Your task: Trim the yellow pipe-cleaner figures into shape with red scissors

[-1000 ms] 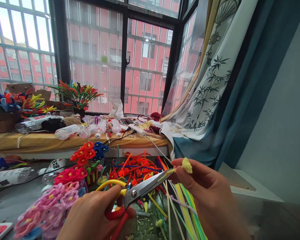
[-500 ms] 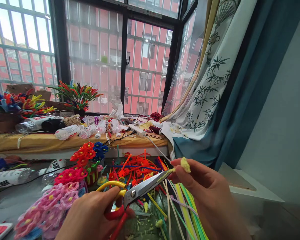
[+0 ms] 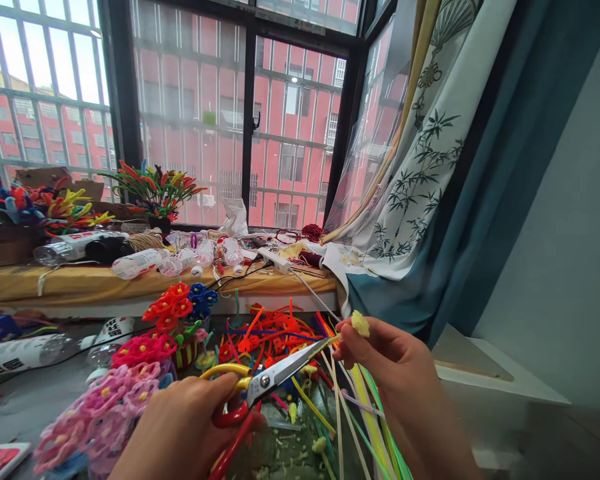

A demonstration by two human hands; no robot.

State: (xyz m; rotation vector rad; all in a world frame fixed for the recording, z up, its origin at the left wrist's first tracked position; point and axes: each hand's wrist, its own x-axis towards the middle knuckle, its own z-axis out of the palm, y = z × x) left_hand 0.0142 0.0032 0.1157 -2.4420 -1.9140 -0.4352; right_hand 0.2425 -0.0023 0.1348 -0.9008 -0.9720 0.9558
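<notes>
My left hand (image 3: pixel 180 420) is wrapped around the handles of a pair of scissors (image 3: pixel 283 370), one loop red and one yellow. Their blades point up and to the right and look nearly closed. At the tips they meet the stem end of a pale yellow fuzzy pipe-cleaner piece (image 3: pixel 360 324). That piece is pinched between the thumb and fingers of my right hand (image 3: pixel 387 367), its rounded head showing above them. A small yellow fuzzy scrap (image 3: pixel 309 369) shows just under the blades. Below lies another pale yellow piece with a rounded head (image 3: pixel 319 445).
Pink fuzzy flowers (image 3: pixel 100 413) and red ones (image 3: pixel 170 305) stand at left. Orange-red pipe-cleaner pieces (image 3: pixel 275 330) lie behind the scissors. Long green and yellow stems (image 3: pixel 375 427) run beneath my right hand. Plastic bottles (image 3: pixel 137 263) lie on the window ledge.
My right hand has shifted slightly left and down with the yellow piece. The blades have drawn closer together, and a yellow scrap now shows below them.
</notes>
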